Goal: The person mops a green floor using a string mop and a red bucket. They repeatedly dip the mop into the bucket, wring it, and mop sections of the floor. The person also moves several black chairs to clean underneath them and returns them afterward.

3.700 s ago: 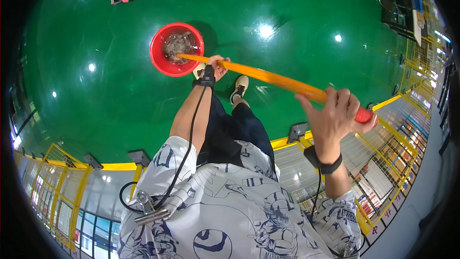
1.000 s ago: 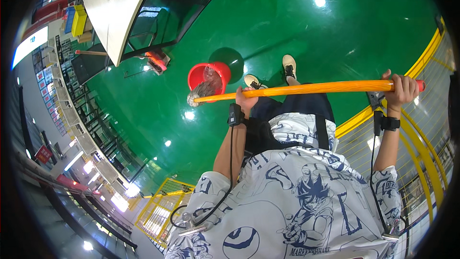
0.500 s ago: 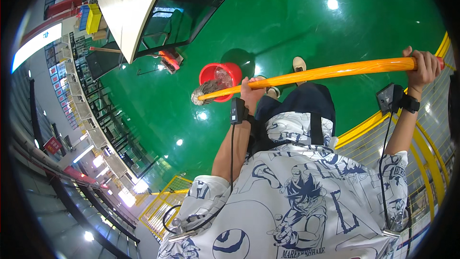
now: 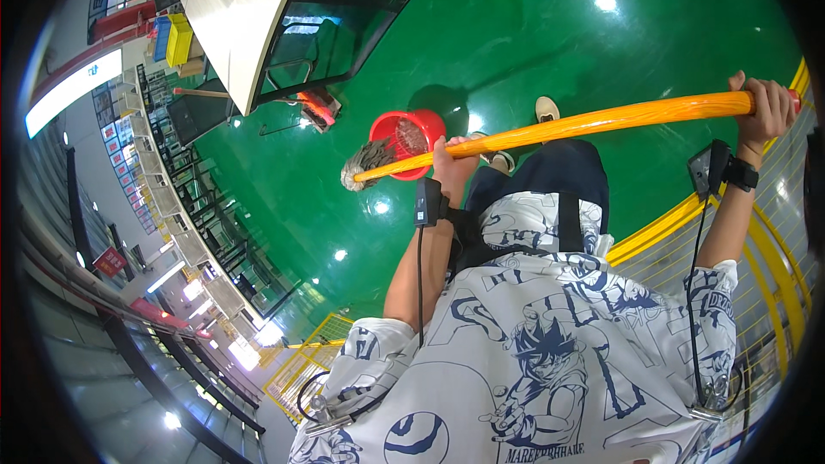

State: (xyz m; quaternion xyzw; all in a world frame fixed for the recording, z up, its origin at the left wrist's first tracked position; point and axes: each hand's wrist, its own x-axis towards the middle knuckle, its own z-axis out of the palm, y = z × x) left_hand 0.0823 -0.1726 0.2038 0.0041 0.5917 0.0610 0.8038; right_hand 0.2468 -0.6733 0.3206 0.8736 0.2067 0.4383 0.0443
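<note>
With left hand (image 4: pixel 454 167) and right hand (image 4: pixel 767 113), gripping glossy orange wood-grained pole (image 4: pixel 601 123); ideally steadying stringy grey mop head (image 4: pixel 369 161) over round red plastic bucket (image 4: pixel 387 126) beyond left hand.

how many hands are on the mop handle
2: the left hand is on the orange handle nearer the mop head, the right hand by its red end.

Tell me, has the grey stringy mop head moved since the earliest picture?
Yes: judged against the round red plastic bucket, the mop head has moved from inside it to mostly past its left rim.
</note>
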